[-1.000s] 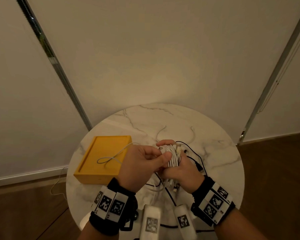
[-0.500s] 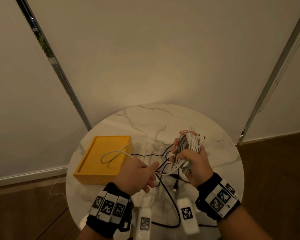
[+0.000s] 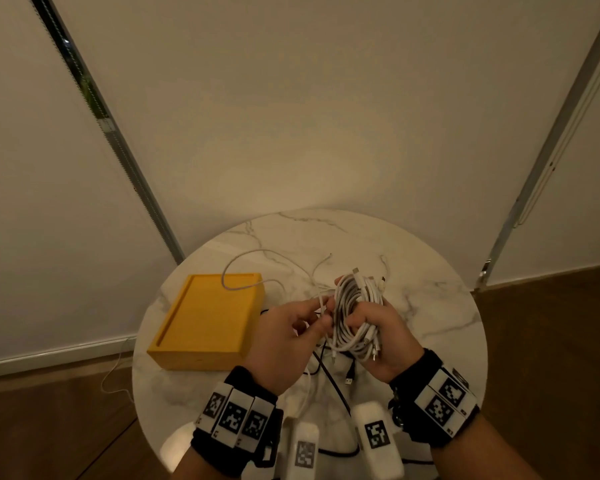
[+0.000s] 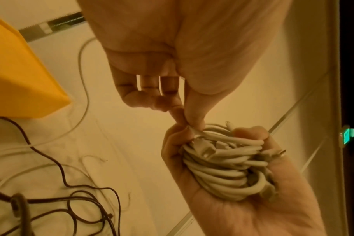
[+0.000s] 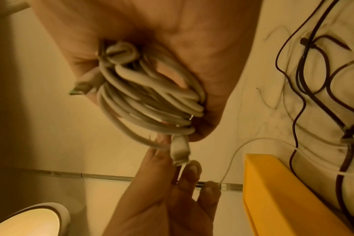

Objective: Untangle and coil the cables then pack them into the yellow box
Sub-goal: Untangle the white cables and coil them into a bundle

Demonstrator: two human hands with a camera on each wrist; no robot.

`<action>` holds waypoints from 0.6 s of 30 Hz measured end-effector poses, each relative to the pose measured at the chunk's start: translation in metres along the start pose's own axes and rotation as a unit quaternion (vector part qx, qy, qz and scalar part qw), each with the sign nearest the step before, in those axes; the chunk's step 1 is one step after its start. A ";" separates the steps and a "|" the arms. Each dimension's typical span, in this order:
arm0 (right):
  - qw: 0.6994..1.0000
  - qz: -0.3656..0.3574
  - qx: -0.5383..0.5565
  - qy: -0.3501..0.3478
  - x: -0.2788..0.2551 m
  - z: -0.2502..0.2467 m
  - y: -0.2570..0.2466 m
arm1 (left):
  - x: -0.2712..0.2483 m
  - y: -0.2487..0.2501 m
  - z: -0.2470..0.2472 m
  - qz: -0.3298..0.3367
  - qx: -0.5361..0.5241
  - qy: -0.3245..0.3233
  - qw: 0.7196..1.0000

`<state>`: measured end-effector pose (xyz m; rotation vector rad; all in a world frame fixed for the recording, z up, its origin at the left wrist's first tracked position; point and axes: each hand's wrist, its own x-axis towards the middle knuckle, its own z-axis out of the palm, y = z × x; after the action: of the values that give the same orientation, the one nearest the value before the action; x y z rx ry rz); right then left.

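A bundle of coiled white cables (image 3: pixel 355 315) (image 4: pixel 226 166) (image 5: pixel 148 99) sits in my right hand (image 3: pixel 378 336), whose fingers curl round it above the marble table (image 3: pixel 430 306). My left hand (image 3: pixel 291 327) meets the bundle's left side, with thumb and forefinger pinching a white cable end (image 4: pixel 193 130) (image 5: pixel 180 153). The yellow box (image 3: pixel 205 320) (image 4: pixel 20 71) (image 5: pixel 283 191) lies shut on the table's left part. A thin white cable (image 3: pixel 243 268) loops over the box's far corner. Black cables (image 3: pixel 329 372) (image 4: pixel 71 199) (image 5: pixel 313 63) lie tangled on the table under the hands.
Two white adapter blocks (image 3: pixel 305 448) (image 3: pixel 378 441) stand at the table's near edge. More thin white cable (image 3: pixel 321 265) trails over the far part of the table. Walls rise behind, and wooden floor (image 3: pixel 551 341) flanks the table.
My left hand came back from the left and now pinches a cable end at the bundle. The thin white cable's loop shifted farther back over the box. The right hand stayed roughly where it was.
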<state>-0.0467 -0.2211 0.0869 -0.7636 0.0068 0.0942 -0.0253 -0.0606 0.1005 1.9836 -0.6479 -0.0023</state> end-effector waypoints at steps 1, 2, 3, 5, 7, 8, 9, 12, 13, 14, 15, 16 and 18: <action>1.000 0.006 -0.004 0.000 0.000 0.002 0.001 | 0.000 -0.003 0.000 0.008 0.028 0.014 0.999; 1.000 0.010 -0.012 -0.003 -0.001 0.003 0.001 | 0.001 -0.006 0.001 0.012 0.052 0.025 0.998; 1.000 0.013 -0.023 -0.004 -0.001 0.004 0.001 | 0.002 -0.007 0.001 0.016 0.069 0.033 0.997; 0.999 0.017 -0.036 -0.004 0.000 0.003 0.002 | 0.003 -0.010 0.001 0.018 0.099 0.039 0.994; 0.999 0.025 -0.041 -0.011 0.000 0.001 0.003 | 0.003 -0.014 0.001 0.007 0.126 0.041 0.991; 0.999 0.028 -0.039 -0.018 0.001 0.001 0.003 | 0.004 -0.017 0.001 0.002 0.132 0.044 0.990; 0.999 0.027 -0.038 -0.025 0.000 0.001 0.003 | 0.004 -0.019 0.001 0.000 0.132 0.046 0.990; 0.998 0.019 -0.038 -0.041 -0.001 0.001 0.002 | 0.003 -0.020 0.000 0.004 0.118 0.054 0.992; 0.998 0.020 -0.036 -0.045 -0.001 0.001 0.002 | 0.003 -0.020 0.000 0.004 0.115 0.058 0.992; 0.998 0.022 -0.032 -0.045 -0.001 0.000 0.002 | 0.003 -0.020 0.000 0.004 0.113 0.062 0.992; 0.998 0.025 -0.029 -0.042 -0.001 -0.001 0.001 | 0.002 -0.020 -0.001 0.001 0.114 0.064 0.991; 0.999 0.027 -0.026 -0.038 -0.001 -0.001 0.002 | 0.002 -0.020 -0.001 -0.002 0.117 0.064 0.991; 0.999 0.024 -0.026 -0.033 -0.001 -0.001 0.003 | 0.001 -0.020 -0.001 0.003 0.125 0.062 0.990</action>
<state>-0.0474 -0.2200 0.0844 -0.8131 -0.0402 0.1657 -0.0150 -0.0533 0.0849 2.2027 -0.5968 0.2139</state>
